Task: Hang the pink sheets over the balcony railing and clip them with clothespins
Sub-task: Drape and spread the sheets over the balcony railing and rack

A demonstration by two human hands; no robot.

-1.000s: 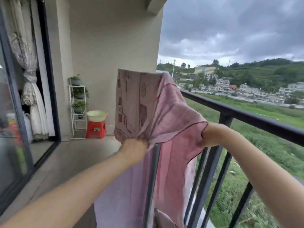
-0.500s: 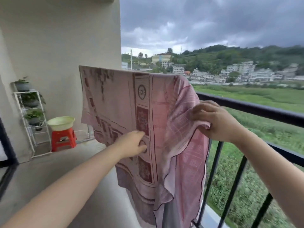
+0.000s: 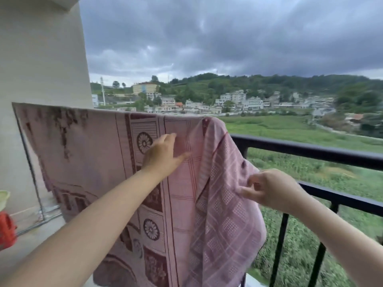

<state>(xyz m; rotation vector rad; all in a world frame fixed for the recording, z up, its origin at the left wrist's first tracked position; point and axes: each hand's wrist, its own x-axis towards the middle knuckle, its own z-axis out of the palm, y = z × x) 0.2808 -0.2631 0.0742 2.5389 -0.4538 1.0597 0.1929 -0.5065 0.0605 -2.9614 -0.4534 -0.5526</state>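
Observation:
A pink patterned sheet (image 3: 93,154) hangs over the black balcony railing (image 3: 310,150), its top edge spread out to the left. At its right end a checked part of the sheet (image 3: 223,206) is folded over and bulges outward. My left hand (image 3: 161,156) lies flat on the sheet just below the rail, fingers spread, holding nothing. My right hand (image 3: 271,189) pinches the edge of the folded part between thumb and fingers, lower than the rail. No clothespins are in view.
The beige wall (image 3: 41,59) closes the balcony's far end. A red stool (image 3: 6,230) with a pale basin (image 3: 3,198) on it shows at the left edge. Bare railing and its bars (image 3: 279,245) run to the right, with a green field far below.
My left hand has risen from the sheet's middle to just below the rail and opened flat. My right hand has dropped from the top of the fold to its lower edge. The view has swung right.

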